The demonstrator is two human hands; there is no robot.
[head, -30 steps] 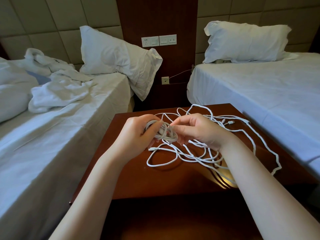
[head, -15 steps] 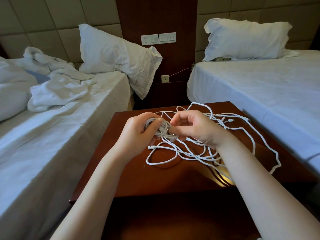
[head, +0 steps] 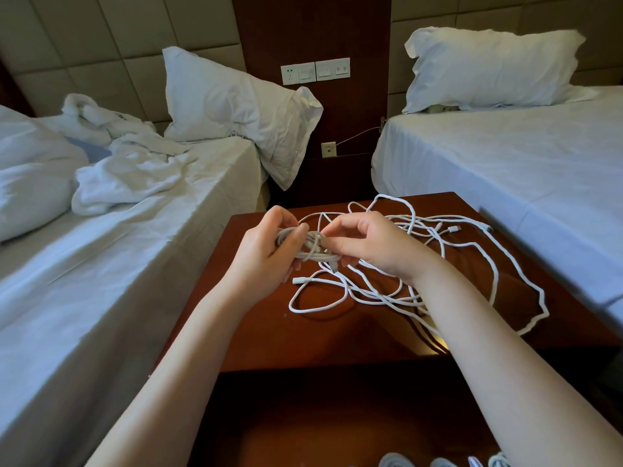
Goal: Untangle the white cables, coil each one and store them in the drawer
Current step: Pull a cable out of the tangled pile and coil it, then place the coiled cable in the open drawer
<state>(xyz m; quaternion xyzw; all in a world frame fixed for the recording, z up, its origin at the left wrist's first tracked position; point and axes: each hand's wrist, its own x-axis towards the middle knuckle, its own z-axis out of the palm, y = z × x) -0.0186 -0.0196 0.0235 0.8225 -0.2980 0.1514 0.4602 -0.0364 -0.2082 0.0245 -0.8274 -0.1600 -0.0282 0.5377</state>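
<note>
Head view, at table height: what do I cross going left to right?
Left bed → left hand, gripping the coiled bundle → right hand, pinching that bundle → loose white cables spread on the nightstand → right bed.

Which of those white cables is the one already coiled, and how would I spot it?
Find the dark wooden nightstand beside the rumpled bed. Above it, the left hand grips a small coiled bundle, the right hand pinching it. Unlike the loose cables sprawled on the wood, it is tightly wound.
</note>
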